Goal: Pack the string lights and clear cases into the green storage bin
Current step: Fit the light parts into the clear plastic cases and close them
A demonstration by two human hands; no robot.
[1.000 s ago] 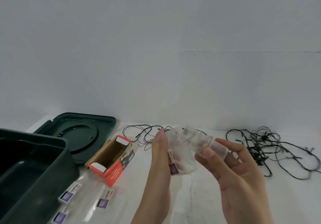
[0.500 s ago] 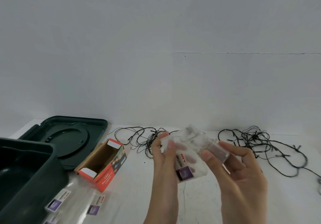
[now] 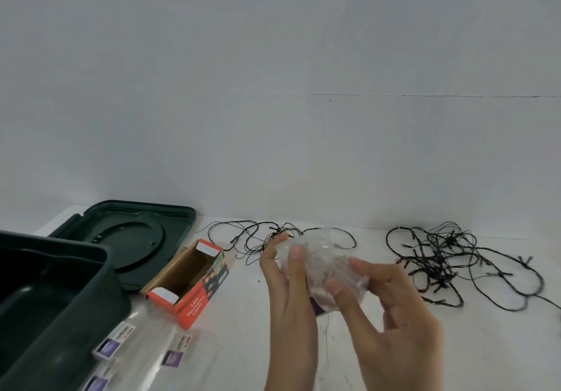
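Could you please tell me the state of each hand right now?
Left hand: closed, holding the clear case.
Right hand: closed, holding the same clear case.

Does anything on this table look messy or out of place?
The string lights on the right lie in a tangled heap, another strand sprawls loose at centre, and the orange box lies on its side, open.

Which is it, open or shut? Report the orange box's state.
Open. The orange box lies on its side, its end flaps folded out and its brown cardboard inside showing.
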